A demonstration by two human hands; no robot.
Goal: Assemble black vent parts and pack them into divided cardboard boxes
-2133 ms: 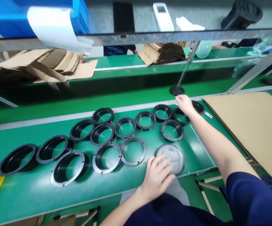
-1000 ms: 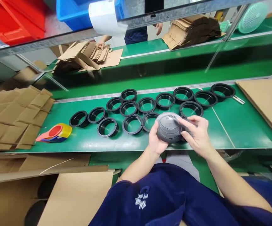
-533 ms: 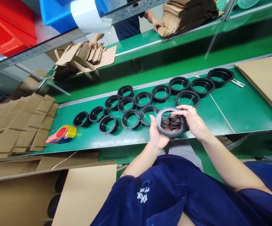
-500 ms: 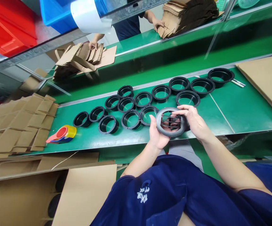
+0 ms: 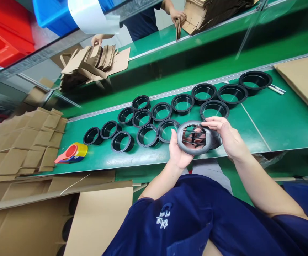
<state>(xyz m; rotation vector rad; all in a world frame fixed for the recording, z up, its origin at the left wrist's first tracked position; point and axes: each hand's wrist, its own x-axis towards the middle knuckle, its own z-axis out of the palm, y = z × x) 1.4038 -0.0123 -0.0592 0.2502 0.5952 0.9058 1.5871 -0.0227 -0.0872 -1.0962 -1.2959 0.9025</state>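
Observation:
A round grey air vent (image 5: 209, 138) with black slats across its opening sits between my two hands, over the front edge of the green bench. My left hand (image 5: 180, 153) cups it from the lower left, thumb up along the rim. On the other side, the fingers of my right hand (image 5: 230, 139) lie against its top and right side. Just left of the vent stands a black ring (image 5: 160, 132) with a flanged rim. Behind my right hand is another black ring (image 5: 214, 102). Several more such rings are spread along the bench.
A tape dispenser (image 5: 71, 153) lies at the bench's left, beside stacked cardboard dividers (image 5: 28, 142). An open carton (image 5: 97, 220) stands below left. Flat cardboard (image 5: 303, 78) rests at the right. Across the divider a co-worker's hand (image 5: 177, 16) holds folded cardboard. Overhead hangs a blue bin (image 5: 55, 17).
The vent has turned a little, so more of its grey side shows. My right hand has shifted slightly rightward. Across the bench, the co-worker's hand has pulled a few cardboard pieces from a stack.

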